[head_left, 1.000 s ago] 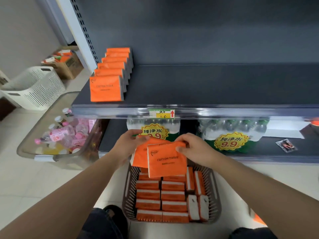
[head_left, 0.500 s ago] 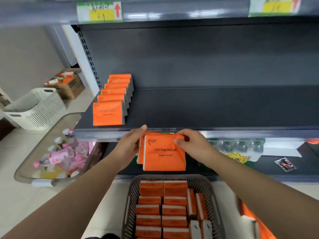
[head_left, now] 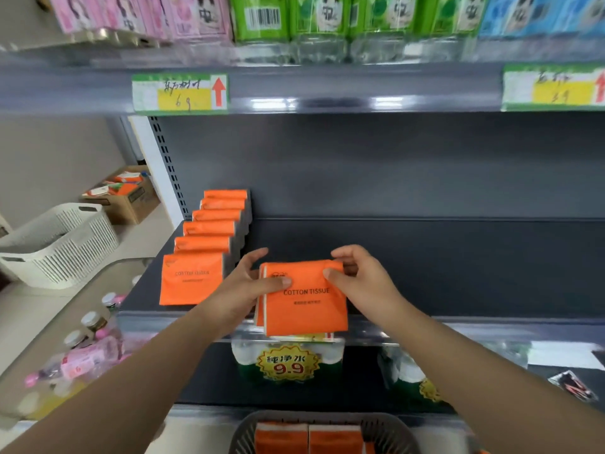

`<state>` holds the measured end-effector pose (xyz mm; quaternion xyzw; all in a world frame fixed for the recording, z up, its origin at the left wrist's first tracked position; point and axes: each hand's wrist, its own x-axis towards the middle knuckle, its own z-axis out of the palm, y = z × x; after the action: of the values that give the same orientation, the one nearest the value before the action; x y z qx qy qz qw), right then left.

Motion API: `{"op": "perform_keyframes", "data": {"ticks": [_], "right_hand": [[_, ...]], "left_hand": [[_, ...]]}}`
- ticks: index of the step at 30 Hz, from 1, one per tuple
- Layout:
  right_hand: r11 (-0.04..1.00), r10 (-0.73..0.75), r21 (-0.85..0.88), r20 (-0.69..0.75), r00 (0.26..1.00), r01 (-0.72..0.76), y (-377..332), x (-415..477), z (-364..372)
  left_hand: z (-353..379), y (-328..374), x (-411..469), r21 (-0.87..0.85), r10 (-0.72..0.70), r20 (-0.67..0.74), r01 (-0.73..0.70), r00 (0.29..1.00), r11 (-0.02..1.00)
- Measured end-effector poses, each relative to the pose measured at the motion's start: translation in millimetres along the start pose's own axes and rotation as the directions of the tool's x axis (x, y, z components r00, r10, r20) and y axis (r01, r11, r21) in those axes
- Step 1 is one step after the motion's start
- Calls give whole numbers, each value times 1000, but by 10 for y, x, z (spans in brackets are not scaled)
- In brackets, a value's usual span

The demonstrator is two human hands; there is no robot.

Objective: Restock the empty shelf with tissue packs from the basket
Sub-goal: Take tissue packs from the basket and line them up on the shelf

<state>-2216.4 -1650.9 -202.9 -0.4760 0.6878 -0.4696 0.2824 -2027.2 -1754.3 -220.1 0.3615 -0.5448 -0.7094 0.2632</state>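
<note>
Both my hands hold two orange tissue packs (head_left: 304, 306) upright, one behind the other, at the front lip of the dark shelf (head_left: 442, 270). My left hand (head_left: 244, 286) grips their left edge, thumb on the front face. My right hand (head_left: 360, 276) pinches the top right corner. A row of several orange tissue packs (head_left: 203, 253) stands on the shelf's left end, just left of my left hand. The grey basket (head_left: 248, 430) with more orange packs shows at the bottom edge.
Above runs a shelf of pink, green and blue packages (head_left: 294, 21) with a price tag (head_left: 180, 92). Below stand bottled-water packs (head_left: 288, 362) marked 9.9. Left on the floor are a white basket (head_left: 62, 244), a cardboard box (head_left: 124, 198) and a clear bin of bottles (head_left: 85, 352).
My hands have lifted the two packs from over the basket up to the shelf's front edge. The view has tilted upward, so the upper shelf now shows.
</note>
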Motion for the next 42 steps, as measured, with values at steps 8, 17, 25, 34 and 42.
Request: {"op": "perform_keyframes", "data": {"ticks": [8,17,25,34,42], "right_hand": [[902,203,327,257,945,-282,98,408,19],[899,167,361,235,958,-246,153,869,98],[931,137,323,121,983,-170,217,1278,244],[950,108,290,28,994,-112,211,1794,484],[931,93,355,-23,995,-79,322,2060,553]], "left_hand": [[-74,116,532,29,88,-26,-88,996,996],[-96,247,943,138,95,-32,-90,995,986],[-202,315,1357,244,29,-42,-18,999,970],[-203,344,1773,205,143,-264,-90,954,975],[-180,320,2075,188,152,-276,-102,949,977]]}}
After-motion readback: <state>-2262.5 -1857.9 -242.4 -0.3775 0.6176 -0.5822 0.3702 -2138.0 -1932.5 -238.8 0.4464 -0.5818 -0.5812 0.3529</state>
